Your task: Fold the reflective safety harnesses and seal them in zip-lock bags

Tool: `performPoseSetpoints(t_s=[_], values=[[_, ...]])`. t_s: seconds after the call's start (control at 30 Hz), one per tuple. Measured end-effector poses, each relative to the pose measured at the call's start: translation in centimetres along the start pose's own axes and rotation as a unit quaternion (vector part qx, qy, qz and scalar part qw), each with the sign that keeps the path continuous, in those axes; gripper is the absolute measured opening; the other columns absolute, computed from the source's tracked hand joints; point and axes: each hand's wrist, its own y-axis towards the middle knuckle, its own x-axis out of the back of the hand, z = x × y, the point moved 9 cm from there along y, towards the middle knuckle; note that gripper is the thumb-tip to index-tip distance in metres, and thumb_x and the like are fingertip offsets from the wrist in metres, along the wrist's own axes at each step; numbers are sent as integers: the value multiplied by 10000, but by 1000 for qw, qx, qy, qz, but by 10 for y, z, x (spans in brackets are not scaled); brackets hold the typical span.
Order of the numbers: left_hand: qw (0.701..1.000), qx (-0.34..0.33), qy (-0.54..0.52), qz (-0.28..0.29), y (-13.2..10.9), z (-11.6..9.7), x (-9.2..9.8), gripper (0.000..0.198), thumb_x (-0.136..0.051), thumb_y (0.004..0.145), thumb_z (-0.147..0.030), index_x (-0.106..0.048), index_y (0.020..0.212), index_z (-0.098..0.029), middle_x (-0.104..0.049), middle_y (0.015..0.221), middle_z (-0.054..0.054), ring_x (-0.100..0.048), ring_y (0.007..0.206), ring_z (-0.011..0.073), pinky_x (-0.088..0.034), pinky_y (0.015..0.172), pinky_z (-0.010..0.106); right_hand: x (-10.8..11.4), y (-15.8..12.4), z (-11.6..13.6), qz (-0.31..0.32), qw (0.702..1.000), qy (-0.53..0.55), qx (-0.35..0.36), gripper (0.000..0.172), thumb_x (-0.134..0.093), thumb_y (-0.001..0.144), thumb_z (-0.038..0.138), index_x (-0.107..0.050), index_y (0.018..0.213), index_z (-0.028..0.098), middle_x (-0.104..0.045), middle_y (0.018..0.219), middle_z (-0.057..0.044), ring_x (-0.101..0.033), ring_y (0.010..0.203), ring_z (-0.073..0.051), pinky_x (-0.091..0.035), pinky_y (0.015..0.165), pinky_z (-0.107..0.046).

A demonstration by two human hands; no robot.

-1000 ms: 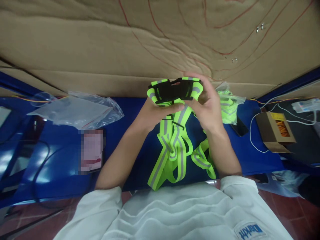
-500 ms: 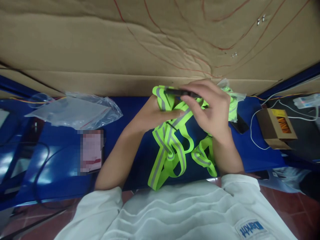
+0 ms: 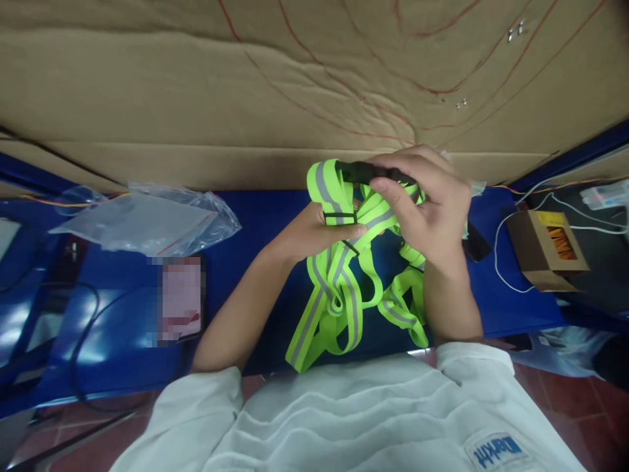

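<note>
A neon yellow-green reflective strap [image 3: 350, 298] with a grey stripe hangs in loops from both hands over the blue tabletop. My left hand [image 3: 314, 233] is closed on its bundled part, thumb pressed across the band. Between the thumb and fingers of my right hand [image 3: 427, 196] is a black plastic buckle [image 3: 361, 172], joined to the strap's upper loop. A thin black band crosses the strap just above my left thumb. More of the strap lies in a loose loop beside my right forearm.
Clear plastic bags [image 3: 147, 219] and a phone-like item with a blurred face [image 3: 181, 298] lie to the left. On the right are a dark phone [image 3: 476, 244], a cardboard box [image 3: 545, 249] with orange contents, and a white cable. A cardboard panel [image 3: 196, 98] stands behind.
My right hand has shifted slightly right and the buckle has come up and right with it. The strap's upper loop has turned, showing the thin black band across it.
</note>
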Motion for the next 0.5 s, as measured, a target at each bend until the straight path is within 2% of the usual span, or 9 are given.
performPoseSetpoints(t_s=[0.1, 0.2, 0.27, 0.33, 0.4, 0.5], values=[[998, 0, 18, 55, -3, -3, -6, 346, -874, 810, -413, -767, 1004, -147, -784, 950, 56, -740, 919, 234, -595, 836, 312, 1, 2, -14, -6, 999, 21, -49, 285, -652, 990, 533, -756, 1039, 271, -772, 1079, -25, -729, 1151, -271, -601, 1049, -455], [995, -1, 29, 99, -5, -8, -12, 308, -865, 827, -401, -769, 984, -153, -785, 929, 55, -747, 895, 236, -603, 818, 313, -7, 1, -45, 3, 984, 100, -146, 333, -632, 977, 590, -729, 1014, 275, -772, 1003, -15, -754, 1044, -248, -649, 905, -411], [992, 8, 22, 123, -7, -10, -17, 307, -838, 859, -394, -763, 1038, -156, -788, 954, 63, -750, 882, 235, -608, 797, 313, -21, -2, -65, 37, 965, 160, -205, 379, -655, 945, 622, -692, 1155, 309, -765, 920, -2, -764, 902, -232, -656, 757, -378], [991, 0, 29, 127, -8, -13, -16, 322, -797, 897, -401, -749, 1101, -157, -788, 990, 71, -747, 888, 230, -605, 793, 311, -32, -4, -76, 66, 955, 178, -227, 467, -673, 922, 645, -643, 1273, 338, -753, 858, 9, -754, 817, -221, -640, 695, -361], [991, -20, 63, 113, -8, -18, -9, 313, -776, 914, -416, -739, 1073, -148, -778, 969, 66, -734, 876, 219, -597, 794, 302, -34, 0, -74, 72, 969, 141, -189, 458, -672, 921, 663, -679, 1223, 318, -767, 932, -11, -755, 906, -223, -642, 794, -375], [986, -43, 121, 106, -8, -23, 2, 312, -777, 908, -449, -717, 943, -144, -752, 889, 46, -702, 829, 197, -582, 771, 282, -34, 4, -53, 101, 988, 67, -94, 457, -569, 989, 668, -757, 1029, 253, -760, 1155, -55, -711, 1160, -245, -584, 1037, -423]])
